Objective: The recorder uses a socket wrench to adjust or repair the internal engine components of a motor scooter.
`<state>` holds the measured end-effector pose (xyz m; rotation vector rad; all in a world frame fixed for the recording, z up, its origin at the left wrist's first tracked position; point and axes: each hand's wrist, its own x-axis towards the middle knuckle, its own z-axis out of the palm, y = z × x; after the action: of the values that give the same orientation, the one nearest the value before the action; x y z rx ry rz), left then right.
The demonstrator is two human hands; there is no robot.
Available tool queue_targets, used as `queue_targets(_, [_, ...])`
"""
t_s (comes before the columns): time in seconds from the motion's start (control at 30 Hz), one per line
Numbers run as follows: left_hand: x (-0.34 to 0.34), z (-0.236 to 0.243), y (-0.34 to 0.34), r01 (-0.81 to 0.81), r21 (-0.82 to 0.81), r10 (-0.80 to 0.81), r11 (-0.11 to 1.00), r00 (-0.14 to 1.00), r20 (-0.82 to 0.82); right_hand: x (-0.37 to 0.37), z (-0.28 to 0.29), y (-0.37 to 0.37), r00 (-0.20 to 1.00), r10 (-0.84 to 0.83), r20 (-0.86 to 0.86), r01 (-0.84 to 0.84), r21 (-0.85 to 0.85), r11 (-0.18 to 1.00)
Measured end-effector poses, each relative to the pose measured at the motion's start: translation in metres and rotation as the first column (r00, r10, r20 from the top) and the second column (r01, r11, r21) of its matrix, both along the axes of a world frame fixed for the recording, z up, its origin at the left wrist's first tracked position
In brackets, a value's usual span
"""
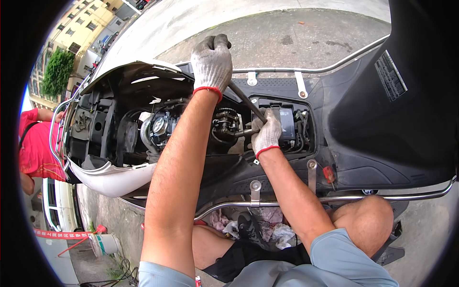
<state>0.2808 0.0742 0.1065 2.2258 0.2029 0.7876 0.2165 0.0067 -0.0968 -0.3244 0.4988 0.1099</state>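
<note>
A long dark wrench handle (246, 99) runs slantwise over the opened scooter body. My left hand (212, 62), in a grey-white knit glove with red cuff and dark fingertips, is closed at its upper end; the glove hides the grip itself. Lower down, my right hand (268, 131), gloved alike, wraps round the joint where the handle meets a shiny metal shaft (245, 132). That shaft points left to the exposed engine head (226, 122), whose metal parts show. Just right of my right hand sits a dark battery (287, 123) in its floor compartment.
Left of my forearm lies the engine bay with a round silver-capped part (160, 125). A red-handled screwdriver (329, 175) rests on the footboard. Chrome rails (382, 197) edge the scooter. A person in red (43, 143) stands at its far left end; a white bucket (105, 244) is lower left.
</note>
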Motion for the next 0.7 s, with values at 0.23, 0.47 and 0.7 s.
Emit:
queue_targets(0.23, [0.006,-0.001,-0.001,0.015,0.0,-0.015,1.0,1.0,-0.023,-0.002,0.005,-0.002,1.0,-0.003,-0.008,0.003,-0.005,1.0])
queue_targets(0.47, [0.014,-0.001,-0.001,0.007,0.031,-0.006,0.999,0.999,-0.047,-0.001,0.005,-0.001,1.0,-0.004,-0.025,0.003,-0.01,1.0])
queue_targets(0.7, [0.014,-0.002,0.001,0.003,0.043,-0.001,0.999,0.999,-0.04,-0.002,0.007,-0.001,0.999,-0.018,-0.036,0.017,-0.023,1.0])
